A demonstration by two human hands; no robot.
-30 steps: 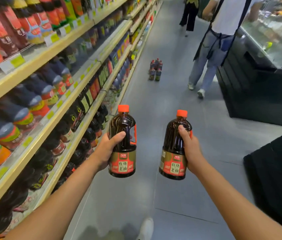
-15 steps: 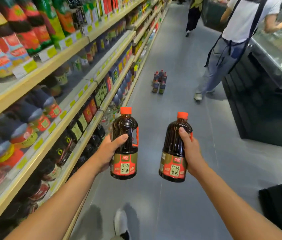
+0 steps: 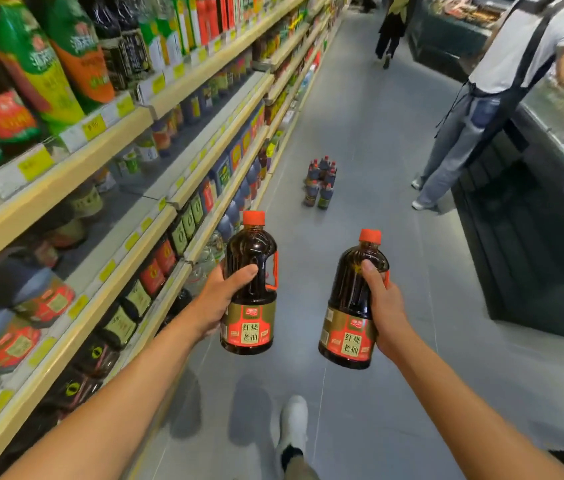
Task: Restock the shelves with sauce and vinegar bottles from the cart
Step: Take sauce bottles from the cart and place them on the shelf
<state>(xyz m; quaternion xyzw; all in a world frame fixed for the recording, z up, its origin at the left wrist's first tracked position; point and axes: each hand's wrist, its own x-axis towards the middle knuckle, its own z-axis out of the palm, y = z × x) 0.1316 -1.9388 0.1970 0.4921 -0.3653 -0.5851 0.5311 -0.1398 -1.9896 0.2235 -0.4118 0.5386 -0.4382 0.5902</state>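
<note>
One sauce bottle (image 3: 256, 301) is held in the left grip (image 3: 216, 303), closed round it, and a second bottle (image 3: 350, 299) in the right grip (image 3: 386, 310) the same way, both over the floor (image 3: 360, 133) beside the shelves (image 3: 76, 168).

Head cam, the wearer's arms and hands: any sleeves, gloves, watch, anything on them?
Nothing worn that shows. The left arm and right arm have no sleeve as far as the frame's lower edge. The left hand and right hand are gloveless. There is no watch or band at either wrist and no ring on the fingers that show. No cables or markings.
</note>
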